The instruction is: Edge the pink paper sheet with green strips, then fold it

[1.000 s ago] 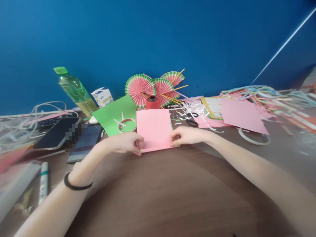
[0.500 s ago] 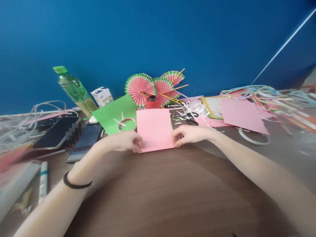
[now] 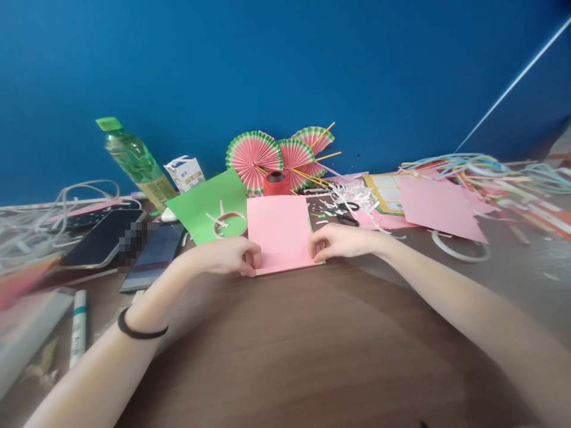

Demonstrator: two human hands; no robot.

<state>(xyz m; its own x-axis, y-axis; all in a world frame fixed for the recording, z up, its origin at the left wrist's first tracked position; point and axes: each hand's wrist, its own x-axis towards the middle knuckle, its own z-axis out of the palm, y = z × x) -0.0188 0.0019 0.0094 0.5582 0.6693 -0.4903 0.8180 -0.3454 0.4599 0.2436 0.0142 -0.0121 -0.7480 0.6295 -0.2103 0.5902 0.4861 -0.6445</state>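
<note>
A pink paper sheet (image 3: 279, 229) lies flat on the brown table (image 3: 312, 345), with a thin green edge showing under it. My left hand (image 3: 229, 255) pinches the sheet's near left corner, fingers curled. My right hand (image 3: 332, 242) pinches the near right corner the same way. A black band circles my left wrist.
Behind the sheet lie a green paper (image 3: 207, 202) with a tape ring (image 3: 229, 223), a red spool (image 3: 276, 184), watermelon paper fans (image 3: 254, 156), scissors (image 3: 347, 219) and paper scraps. A green bottle (image 3: 134, 163), phones (image 3: 102, 238), cables and a marker (image 3: 78, 327) sit left; more pink paper (image 3: 439, 208) and coloured strips right.
Both hands stay on the sheet's near corners with only small finger shifts; the right hand has crept slightly farther along the right edge.
</note>
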